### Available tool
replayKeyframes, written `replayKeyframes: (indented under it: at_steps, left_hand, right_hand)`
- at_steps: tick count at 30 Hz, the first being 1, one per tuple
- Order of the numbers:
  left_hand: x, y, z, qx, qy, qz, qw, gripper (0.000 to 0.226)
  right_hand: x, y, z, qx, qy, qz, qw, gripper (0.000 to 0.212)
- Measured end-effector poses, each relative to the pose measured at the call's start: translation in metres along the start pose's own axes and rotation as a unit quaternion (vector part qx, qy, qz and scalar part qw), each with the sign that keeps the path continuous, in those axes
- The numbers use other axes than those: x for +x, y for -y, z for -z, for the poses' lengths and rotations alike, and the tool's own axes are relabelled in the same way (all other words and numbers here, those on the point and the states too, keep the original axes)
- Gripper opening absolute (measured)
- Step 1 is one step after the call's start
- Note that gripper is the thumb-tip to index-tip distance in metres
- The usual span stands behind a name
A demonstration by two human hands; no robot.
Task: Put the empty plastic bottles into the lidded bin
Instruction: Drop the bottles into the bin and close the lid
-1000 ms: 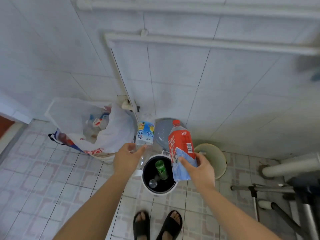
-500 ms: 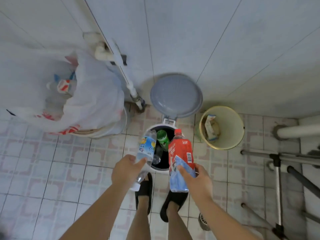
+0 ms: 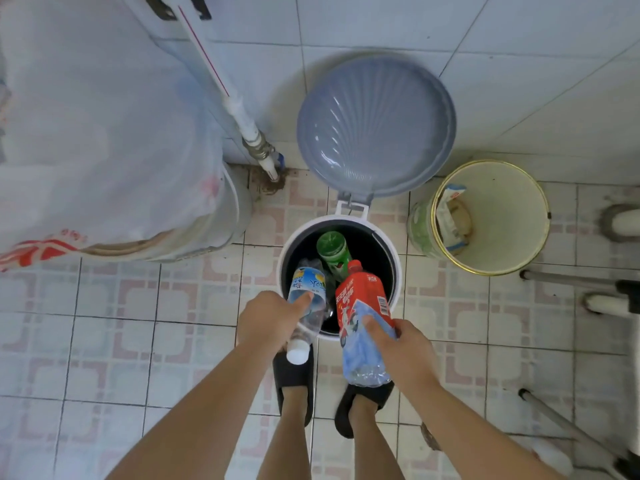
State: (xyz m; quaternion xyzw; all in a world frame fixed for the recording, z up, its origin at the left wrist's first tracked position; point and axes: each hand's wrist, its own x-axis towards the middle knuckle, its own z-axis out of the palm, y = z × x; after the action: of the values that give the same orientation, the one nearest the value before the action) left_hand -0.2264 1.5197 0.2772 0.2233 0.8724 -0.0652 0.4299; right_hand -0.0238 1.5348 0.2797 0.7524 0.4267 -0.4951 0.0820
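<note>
The white round bin (image 3: 397, 271) stands on the floor with its grey lid (image 3: 375, 126) swung up against the wall. Inside lie a green bottle (image 3: 333, 250) and a clear one. My left hand (image 3: 268, 318) grips a clear bottle with a blue and yellow label (image 3: 309, 289), white cap toward me, its base over the bin's near rim. My right hand (image 3: 403, 348) holds a larger bottle with a red label and red cap (image 3: 362, 306), cap pointing over the bin's opening.
A big white plastic bag (image 3: 104, 140) over a tub sits at the left. A yellow-rimmed bucket (image 3: 498, 251) with wrappers stands to the right of the bin. A pipe (image 3: 242, 123) runs down the wall. Metal frame legs (image 3: 568, 427) cross the right side. My sandalled feet stand just before the bin.
The view tilted down and drew closer to the bin. Both bottles came lower and now hang over the bin's opening; both hands kept their grip.
</note>
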Motion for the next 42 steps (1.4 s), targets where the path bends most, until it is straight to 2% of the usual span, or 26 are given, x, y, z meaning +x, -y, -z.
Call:
replayKeyframes:
  at_steps: [8, 12, 14, 21, 29, 34, 38, 42]
  left_hand:
    - [0.022, -0.016, 0.009, -0.075, 0.030, 0.013, 0.997, 0.066]
    - [0.016, -0.022, 0.014, -0.049, -0.003, -0.052, 0.997, 0.052]
    - [0.004, -0.023, 0.016, -0.071, -0.032, -0.073, 0.994, 0.044]
    - [-0.005, -0.016, 0.023, -0.090, -0.072, -0.104, 0.988, 0.047]
    - [-0.015, -0.053, 0.084, -0.076, -0.135, -0.202, 0.967, 0.043]
    - [-0.023, -0.107, 0.136, -0.064, -0.177, -0.305, 0.934, 0.039]
    - [-0.018, -0.154, 0.170, -0.003, -0.161, -0.407, 0.899, 0.050]
    - [-0.011, -0.195, 0.187, 0.038, -0.152, -0.444, 0.882, 0.058]
  right_hand:
    - [0.018, 0.023, 0.005, 0.022, -0.003, -0.016, 1.000, 0.044]
    - [0.011, 0.034, 0.007, 0.059, -0.027, 0.054, 0.996, 0.060]
    - [0.005, 0.037, 0.009, 0.044, -0.033, 0.095, 0.994, 0.059]
    - [-0.005, 0.043, 0.019, -0.004, -0.032, 0.157, 0.987, 0.058]
    - [0.000, 0.099, 0.066, -0.065, -0.073, 0.242, 0.965, 0.059]
    - [0.003, 0.161, 0.107, -0.056, -0.141, 0.307, 0.940, 0.063]
    - [0.009, 0.210, 0.138, -0.033, -0.189, 0.345, 0.919, 0.063]
    - [0.023, 0.235, 0.152, -0.049, -0.188, 0.334, 0.922, 0.069]
